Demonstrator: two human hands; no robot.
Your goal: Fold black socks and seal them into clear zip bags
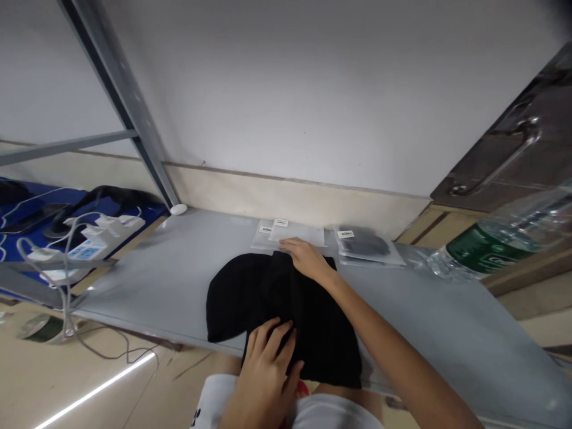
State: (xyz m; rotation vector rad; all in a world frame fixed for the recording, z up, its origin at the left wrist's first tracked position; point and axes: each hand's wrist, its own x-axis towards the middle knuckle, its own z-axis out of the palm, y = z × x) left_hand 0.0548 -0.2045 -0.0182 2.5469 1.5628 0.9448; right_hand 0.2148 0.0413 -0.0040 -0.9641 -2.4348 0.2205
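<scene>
A piece of black cloth (330, 333), perhaps a garment, lies folded over itself on the grey tabletop (179, 268). Its near part hangs over the front edge toward my lap, and a rounded flap spreads out to the left. My left hand (268, 357) rests on the near part with its fingers apart, thumb to the right. At the far edge of the cloth, my right hand (308, 259) lies flat with fingers stretched out. Just beyond it are clear plastic bags with white labels (295, 233). The exact kind of cloth item cannot be made out.
Another bag with something dark inside (366, 244) lies at the back right. A water bottle with a green label (487, 247) is at the right. Power strips with chargers (96, 238) and cables sit on a blue surface at left, beside a metal post (134, 131).
</scene>
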